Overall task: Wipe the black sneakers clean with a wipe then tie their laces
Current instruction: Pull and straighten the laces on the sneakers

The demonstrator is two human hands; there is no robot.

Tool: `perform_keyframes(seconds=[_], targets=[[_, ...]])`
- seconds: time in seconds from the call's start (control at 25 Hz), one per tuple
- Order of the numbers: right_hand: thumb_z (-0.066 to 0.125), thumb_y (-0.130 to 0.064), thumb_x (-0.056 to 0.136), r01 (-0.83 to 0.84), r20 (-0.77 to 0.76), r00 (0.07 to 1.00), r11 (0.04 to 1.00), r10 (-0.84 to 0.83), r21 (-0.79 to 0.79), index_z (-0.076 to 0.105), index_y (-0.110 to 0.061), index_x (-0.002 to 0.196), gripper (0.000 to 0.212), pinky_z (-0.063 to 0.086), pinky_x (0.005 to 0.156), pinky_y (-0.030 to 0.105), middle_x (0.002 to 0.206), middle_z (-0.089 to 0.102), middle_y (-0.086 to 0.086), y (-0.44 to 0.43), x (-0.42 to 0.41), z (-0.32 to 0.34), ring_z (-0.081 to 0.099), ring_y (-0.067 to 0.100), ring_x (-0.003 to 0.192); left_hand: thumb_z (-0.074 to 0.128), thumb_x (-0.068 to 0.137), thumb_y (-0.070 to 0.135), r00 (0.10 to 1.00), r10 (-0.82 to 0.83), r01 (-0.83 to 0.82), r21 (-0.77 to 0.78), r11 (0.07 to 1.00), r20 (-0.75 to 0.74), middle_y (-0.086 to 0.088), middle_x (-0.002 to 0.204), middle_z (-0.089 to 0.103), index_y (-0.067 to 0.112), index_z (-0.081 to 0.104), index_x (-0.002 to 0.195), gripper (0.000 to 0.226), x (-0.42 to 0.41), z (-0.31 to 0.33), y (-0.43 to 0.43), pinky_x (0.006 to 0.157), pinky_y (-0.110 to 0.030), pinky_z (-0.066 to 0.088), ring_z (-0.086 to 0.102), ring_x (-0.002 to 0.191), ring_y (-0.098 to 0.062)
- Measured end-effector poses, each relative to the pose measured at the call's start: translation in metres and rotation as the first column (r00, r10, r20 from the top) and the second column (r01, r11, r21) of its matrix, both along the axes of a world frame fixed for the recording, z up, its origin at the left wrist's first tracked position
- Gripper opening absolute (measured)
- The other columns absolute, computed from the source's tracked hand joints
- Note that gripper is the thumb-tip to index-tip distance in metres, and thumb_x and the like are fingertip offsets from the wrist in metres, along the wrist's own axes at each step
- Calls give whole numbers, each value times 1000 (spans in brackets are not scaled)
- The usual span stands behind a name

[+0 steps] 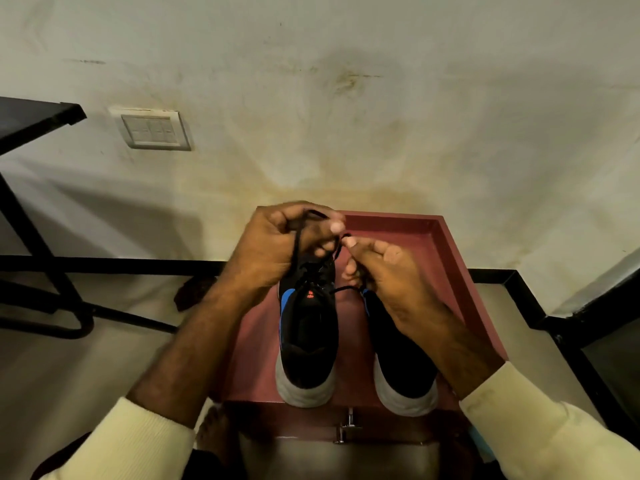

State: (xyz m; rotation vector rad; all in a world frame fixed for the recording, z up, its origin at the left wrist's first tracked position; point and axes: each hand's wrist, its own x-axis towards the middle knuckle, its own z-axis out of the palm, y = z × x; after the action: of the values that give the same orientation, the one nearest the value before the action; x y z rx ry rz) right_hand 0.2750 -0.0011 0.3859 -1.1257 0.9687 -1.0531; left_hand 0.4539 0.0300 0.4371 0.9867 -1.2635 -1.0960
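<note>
Laces [297, 252] mid-tie on the sneaker [306, 341] – atop the red box [450, 268].
My left hand [277, 244] curls round one limp strand, my right hand [384, 271] pinches the other – soft, slack cord, so I'd grip close to the knot.

No text, brand or number can be read anywhere here. The only mark is a small orange emblem [309, 294] on the tongue of the left black sneaker [308, 327] — too small and blurred to make out

Dim, yellowish light; wide-angle bending at edges, soft focus.
</note>
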Motion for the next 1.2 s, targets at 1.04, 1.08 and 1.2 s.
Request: perform_keyframes(seconds=[1.04, 1.08, 1.2], targets=[[62, -20, 101, -166, -30, 984, 967, 175, 194, 75, -9, 90, 20, 40, 53, 23, 75, 68, 2, 8, -4, 5, 55, 9, 55, 65, 98, 34, 696, -134, 70, 119, 990, 705, 8, 90, 76, 29, 76, 105, 13, 12, -16, -5, 75, -24, 57, 69, 75, -3], [63, -22, 101, -166, -53, 983, 970, 178, 180, 76, -9, 91, 21, 39, 53, 23, 75, 68, 2, 8, -4, 4, 55, 8, 55, 68, 96, 34, 724, -105, 30, 121, 992, 682, 7, 88, 77, 28, 78, 101, 13, 12, -16, -5, 74, -22, 56, 70, 76, -2], [66, -28, 101, -133, -192, 970, 988, 146, 76, 76, -7, 96, 24, 42, 52, 20, 74, 68, 1, 6, -3, 1, 56, 7, 55, 70, 95, 37, 791, -37, -87, 172, 981, 611, 2, 76, 76, 21, 79, 86, 20, 12, -15, -6, 68, -22, 53, 68, 66, -2]])
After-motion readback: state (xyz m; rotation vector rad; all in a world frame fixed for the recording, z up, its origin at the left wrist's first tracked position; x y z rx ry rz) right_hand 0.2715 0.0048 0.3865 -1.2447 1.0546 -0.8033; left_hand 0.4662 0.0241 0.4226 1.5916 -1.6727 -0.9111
